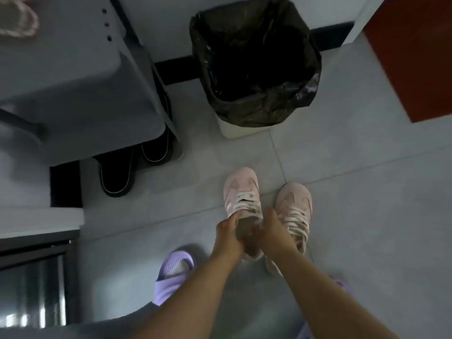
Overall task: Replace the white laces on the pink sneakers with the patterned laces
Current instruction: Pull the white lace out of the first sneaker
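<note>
1. Nearest the camera: two bare forearms reach forward and down over a grey tiled floor (354,187). A lilac slipper (175,272) shows beneath the left forearm.
2. Left hand (226,234): its grip is closed around the heel end of the left pink sneaker (242,192), thumb lying along the collar.
3. Right hand (271,231): fingers curl over the same sneaker's opening from the other side; whether they actually clamp it is blurred and cannot be told.
4. White laces (245,200) are threaded on that sneaker. The right pink sneaker (294,211) stands just beside it on the floor, also with white laces.
5. Farther left: a pair of black slippers (117,177) partly under a grey table (80,89).
6. Farthest: a bin lined with a black bag (254,59) against the wall.
</note>
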`<move>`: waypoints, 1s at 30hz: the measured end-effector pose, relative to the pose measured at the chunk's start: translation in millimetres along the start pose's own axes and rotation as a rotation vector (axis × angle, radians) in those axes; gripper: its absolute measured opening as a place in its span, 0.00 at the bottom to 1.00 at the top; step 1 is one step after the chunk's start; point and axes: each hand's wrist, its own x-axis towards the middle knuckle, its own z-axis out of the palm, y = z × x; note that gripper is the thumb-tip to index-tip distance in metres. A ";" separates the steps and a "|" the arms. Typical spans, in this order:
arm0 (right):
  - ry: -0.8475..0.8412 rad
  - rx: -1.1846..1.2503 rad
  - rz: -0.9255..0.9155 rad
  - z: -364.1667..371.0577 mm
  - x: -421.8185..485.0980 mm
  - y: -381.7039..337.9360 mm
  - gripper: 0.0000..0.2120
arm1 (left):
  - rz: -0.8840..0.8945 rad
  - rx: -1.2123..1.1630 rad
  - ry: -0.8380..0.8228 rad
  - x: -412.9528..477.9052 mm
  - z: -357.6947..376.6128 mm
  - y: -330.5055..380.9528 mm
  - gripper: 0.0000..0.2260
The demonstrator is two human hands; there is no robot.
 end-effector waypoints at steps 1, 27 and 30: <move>0.000 -0.070 0.006 1.0 7.6 -1.5 0.19 | 0.006 -0.025 -0.008 6.2 2.0 -3.8 0.11; 0.220 -0.611 -0.814 -111.4 -202.1 -134.0 0.16 | 0.676 0.194 0.245 -169.5 -163.0 137.2 0.08; 0.390 -0.683 -0.908 -128.8 -219.6 -147.1 0.07 | 0.763 0.222 0.219 -188.7 -174.5 164.4 0.07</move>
